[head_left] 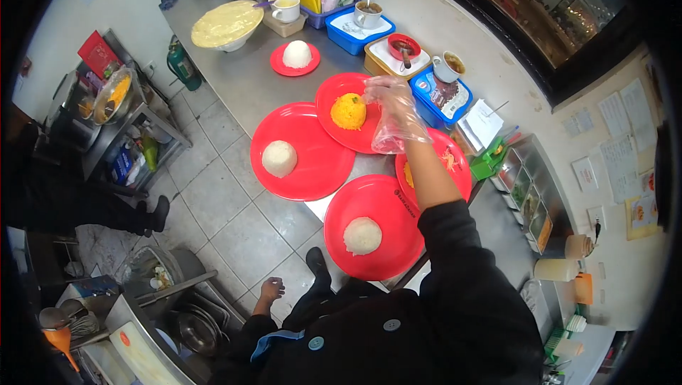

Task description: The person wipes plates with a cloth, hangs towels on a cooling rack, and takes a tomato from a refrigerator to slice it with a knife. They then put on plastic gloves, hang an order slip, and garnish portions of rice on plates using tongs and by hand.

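My right hand (391, 97), in a clear plastic glove, is over the right side of a red plate (328, 94). Its fingertips are pinched together beside the yellow rice mound (348, 112), which has a small green bit on top; anything between them is too small to make out. Low on my left side hangs my bare left hand (272, 289), fingers loosely curled and slightly apart, holding nothing. Two large red plates (320, 165) (396, 243) carry pale rice mounds (279, 158) (362, 236). My right forearm partly covers another red plate (455, 145) with yellow rice and shreds.
A small red plate (273, 62) holds white rice. Behind are a bowl with a yellow covering (227, 24), blue tubs (360, 35) and cups (286, 10). Metal trays (529, 193) line the right wall. Another person's dark-clothed leg (92, 200) is at left, near a metal rack (153, 147).
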The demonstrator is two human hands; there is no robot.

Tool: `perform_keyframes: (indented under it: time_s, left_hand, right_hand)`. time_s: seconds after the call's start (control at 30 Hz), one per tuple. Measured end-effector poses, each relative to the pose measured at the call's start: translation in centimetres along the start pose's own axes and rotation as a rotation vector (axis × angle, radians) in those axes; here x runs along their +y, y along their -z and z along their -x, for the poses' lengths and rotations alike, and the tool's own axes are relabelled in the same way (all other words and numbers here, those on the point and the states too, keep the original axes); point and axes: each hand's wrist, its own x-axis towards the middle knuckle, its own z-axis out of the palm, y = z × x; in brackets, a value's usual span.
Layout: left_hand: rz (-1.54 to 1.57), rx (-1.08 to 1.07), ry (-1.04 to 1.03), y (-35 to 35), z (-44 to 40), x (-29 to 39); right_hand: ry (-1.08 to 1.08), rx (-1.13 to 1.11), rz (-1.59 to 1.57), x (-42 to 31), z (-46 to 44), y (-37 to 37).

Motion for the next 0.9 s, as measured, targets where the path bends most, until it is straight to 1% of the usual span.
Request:
perform_keyframes:
  time_s: [0.03,0.07,0.13,0.2,0.23,0.3,0.33,0.43,0.47,0.5,0.53,0.6,0.63,0.67,0.73,0.8,0.83,0.87,0.9]
  left_hand:
    - [-0.003,0.007,-0.003,0.7,-0.3,0.0]
    - [-0.03,-0.013,-0.013,1.7,-0.7,0.1]
    - [-0.018,-0.039,-0.02,3.9,-2.1,-0.7]
    - [0.124,-0.164,-0.014,6.3,-2.4,0.0]
    - [0.123,-0.147,-0.024,6.1,-1.6,0.9]
    - [-0.048,0.018,-0.1,5.7,1.0,3.8]
    - [-0.068,0.069,-0.119,5.6,2.0,5.1]
    - [-0.014,0.086,-0.135,7.2,1.9,5.7]
    - [-0.047,0.1,-0.102,8.1,1.4,5.6]
    - [-0.085,0.116,-0.072,9.5,0.9,5.7]
    - [0.03,-0.027,-0.077,11.4,0.7,5.6]
    - [-0.502,-0.047,-0.357,14.4,-1.3,5.7]
    - [-0.389,0.07,-0.108,14.1,1.1,9.8]
    - [-0.418,0.062,-0.114,15.6,-0.1,11.1]
    - [-0.164,-0.001,-0.186,19.2,-4.3,12.9]
    - [-0.111,-0.009,-0.352,21.5,-7.6,17.9]
    - [-0.171,0.095,-0.555,21.6,-8.4,21.5]
    - [-0.033,0.083,-0.723,21.8,-10.3,25.1]
    - [-0.01,0.177,-0.895,21.0,-10.2,29.9]
  right_hand:
    - [-0.087,-0.011,-0.068,-1.5,1.3,0.4]
    - [-0.083,-0.015,-0.073,-2.0,2.7,0.5]
    - [0.016,0.128,-0.415,-2.1,5.5,1.3]
    - [0.029,0.089,-0.403,-2.8,7.5,3.5]
    - [0.031,0.098,-0.406,-2.6,9.0,4.7]
    - [-0.064,0.205,-0.34,-3.7,12.8,6.2]
    - [-0.058,0.259,-0.35,-3.8,14.7,6.7]
    - [-0.016,0.4,-0.323,-2.0,19.0,8.1]
    - [-0.01,0.394,-0.322,-1.8,20.1,8.1]
    - [-0.07,0.47,-0.309,-1.6,21.2,7.8]
    - [-0.13,0.556,-0.299,-1.8,21.5,6.8]
    - [-0.131,0.613,-0.332,-2.3,21.9,4.5]
    - [-0.137,0.656,-0.36,-2.7,22.4,3.0]
    - [-0.133,0.686,-0.368,-3.4,22.1,1.4]
    - [-0.139,0.756,-0.438,-5.1,20.8,-2.5]
    - [-0.169,0.786,-0.449,-7.6,20.2,-6.3]
    - [-0.182,0.833,-0.422,-8.6,20.0,-7.8]
    - [-0.199,0.875,-0.39,-9.0,19.5,-9.0]
    - [-0.157,0.907,-0.378,-8.7,19.6,-9.8]
